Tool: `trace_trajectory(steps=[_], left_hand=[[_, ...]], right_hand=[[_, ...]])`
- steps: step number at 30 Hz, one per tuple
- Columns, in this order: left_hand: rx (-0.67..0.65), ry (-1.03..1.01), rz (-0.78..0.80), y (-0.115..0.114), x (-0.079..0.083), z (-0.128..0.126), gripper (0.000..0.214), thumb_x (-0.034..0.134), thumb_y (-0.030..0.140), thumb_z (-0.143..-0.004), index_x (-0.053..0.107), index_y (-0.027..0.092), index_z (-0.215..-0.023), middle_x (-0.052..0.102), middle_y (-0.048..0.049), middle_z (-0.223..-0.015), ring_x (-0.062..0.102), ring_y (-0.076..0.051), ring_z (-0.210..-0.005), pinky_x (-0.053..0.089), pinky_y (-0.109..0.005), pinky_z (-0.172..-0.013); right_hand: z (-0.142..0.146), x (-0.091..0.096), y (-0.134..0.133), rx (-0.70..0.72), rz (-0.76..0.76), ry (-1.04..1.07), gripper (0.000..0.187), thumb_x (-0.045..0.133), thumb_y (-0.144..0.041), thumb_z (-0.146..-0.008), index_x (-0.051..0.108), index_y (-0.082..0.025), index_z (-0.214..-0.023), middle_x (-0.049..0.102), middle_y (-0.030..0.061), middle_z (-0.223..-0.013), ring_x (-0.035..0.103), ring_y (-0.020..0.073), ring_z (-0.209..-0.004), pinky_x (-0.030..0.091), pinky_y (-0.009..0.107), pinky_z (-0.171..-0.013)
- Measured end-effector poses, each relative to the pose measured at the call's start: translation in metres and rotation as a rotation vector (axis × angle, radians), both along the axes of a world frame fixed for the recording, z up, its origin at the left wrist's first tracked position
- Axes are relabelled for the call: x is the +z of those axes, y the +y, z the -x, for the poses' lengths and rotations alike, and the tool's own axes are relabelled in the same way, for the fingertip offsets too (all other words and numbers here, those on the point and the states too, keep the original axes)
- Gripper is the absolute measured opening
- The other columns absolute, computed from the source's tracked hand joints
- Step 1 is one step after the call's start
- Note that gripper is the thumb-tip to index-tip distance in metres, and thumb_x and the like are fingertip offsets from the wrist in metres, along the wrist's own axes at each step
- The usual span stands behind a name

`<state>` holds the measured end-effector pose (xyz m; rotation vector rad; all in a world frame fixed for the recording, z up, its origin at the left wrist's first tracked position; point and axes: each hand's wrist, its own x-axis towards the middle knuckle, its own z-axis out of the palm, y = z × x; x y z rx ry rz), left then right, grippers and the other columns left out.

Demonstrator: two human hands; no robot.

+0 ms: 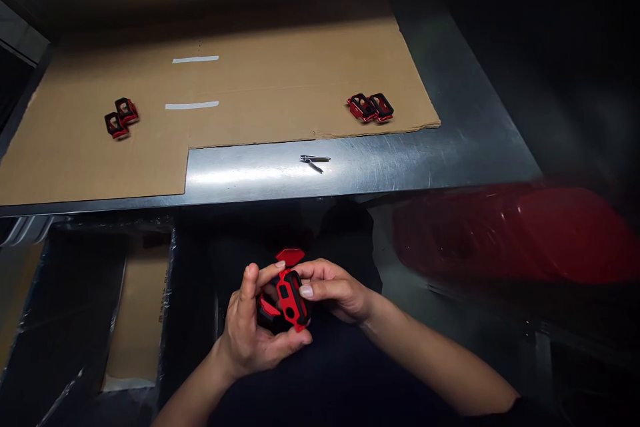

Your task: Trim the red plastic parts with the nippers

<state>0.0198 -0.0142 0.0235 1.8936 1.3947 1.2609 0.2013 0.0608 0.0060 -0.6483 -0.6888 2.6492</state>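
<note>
Snugly closed on a red-and-black plastic part: left hand, right hand; likely light, stiff, best held at its edges.

Your left hand and right hand are bare, nails cut short. Right forearm is bare up to a black sleeve, well behind the right hand. Black clothing sits below both hands; garment type unclear.

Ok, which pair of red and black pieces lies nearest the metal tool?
The right pair on the cardboard, just behind the tool; the other pair lies far left.
</note>
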Motion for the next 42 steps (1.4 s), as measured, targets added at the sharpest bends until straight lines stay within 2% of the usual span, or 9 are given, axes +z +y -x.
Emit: trace_trajectory(steps=[3,8,11,20,29,33,42], left_hand=[[-0.028,0.011,-0.021,0.0020,0.0027,-0.0001,0.104,0.073,0.047,-0.086,0.008,0.013,-0.159,0.069,-0.0241,-0.122,0.076,-0.026,-0.097,0.065,-0.036,-0.078],[-0.051,0.011,-0.011,0.0033,0.0051,-0.0005,0.101,0.073,0.041,-0.087,0.008,0.015,-0.159,0.068,-0.0244,-0.125,0.074,-0.015,-0.068,0.064,-0.029,-0.063],[-0.041,0.005,0.029,0.0022,0.0042,-0.0007,0.100,0.073,0.042,-0.087,0.008,0.017,-0.160,0.067,-0.0240,-0.126,0.070,-0.012,-0.061,0.062,-0.025,-0.056],[-0.006,0.049,0.075,0.0001,-0.0004,0.0011,0.101,0.073,0.044,-0.086,0.009,0.019,-0.160,0.067,-0.0222,-0.126,0.066,-0.011,-0.057,0.063,-0.028,-0.057],[-0.019,-0.036,0.201,-0.0020,0.0006,0.0009,0.096,0.070,0.043,-0.088,0.009,0.023,-0.159,0.063,-0.0214,-0.134,0.067,-0.011,-0.062,0.064,-0.030,-0.064],[-0.021,-0.033,0.221,-0.0035,0.0006,0.0013,0.096,0.070,0.039,-0.087,0.008,0.024,-0.160,0.063,-0.0209,-0.135,0.063,-0.011,-0.058,0.063,-0.030,-0.061],[-0.007,0.055,0.129,-0.0049,-0.0015,0.0031,0.094,0.071,0.031,-0.085,0.014,0.023,-0.159,0.060,-0.0201,-0.137,0.064,-0.011,-0.062,0.062,-0.029,-0.061]], right_hand=[[0.0006,-0.0010,0.0009,0.009,-0.002,0.014,0.037,0.078,-0.039,-0.077,0.073,-0.008,-0.097,0.071,0.0084,-0.085,0.065,0.0134,-0.070,0.054,0.023,-0.065],[0.0016,-0.0032,0.0009,0.006,0.015,0.027,0.037,0.078,-0.038,-0.079,0.073,-0.008,-0.099,0.072,0.0093,-0.085,0.067,0.0145,-0.072,0.054,0.025,-0.068],[0.0021,-0.0046,0.0004,0.010,0.022,0.021,0.038,0.078,-0.038,-0.078,0.073,-0.008,-0.102,0.074,0.0102,-0.087,0.068,0.0153,-0.073,0.054,0.026,-0.070],[0.0033,-0.0098,-0.0001,0.038,0.050,0.036,0.045,0.075,-0.037,-0.080,0.070,-0.006,-0.113,0.076,0.0138,-0.098,0.072,0.0160,-0.076,0.056,0.027,-0.076],[0.0028,-0.0091,-0.0018,-0.017,0.059,-0.003,0.041,0.078,-0.037,-0.077,0.071,-0.008,-0.106,0.072,0.0091,-0.087,0.067,0.0145,-0.072,0.053,0.025,-0.068],[0.0023,-0.0086,-0.0022,-0.045,0.043,-0.016,0.039,0.079,-0.037,-0.078,0.072,-0.009,-0.105,0.070,0.0070,-0.082,0.064,0.0140,-0.070,0.052,0.024,-0.064],[0.0000,-0.0055,-0.0043,-0.150,-0.029,-0.062,0.039,0.084,-0.036,-0.074,0.070,-0.011,-0.100,0.070,0.0033,-0.077,0.066,0.0127,-0.065,0.053,0.024,-0.062]])
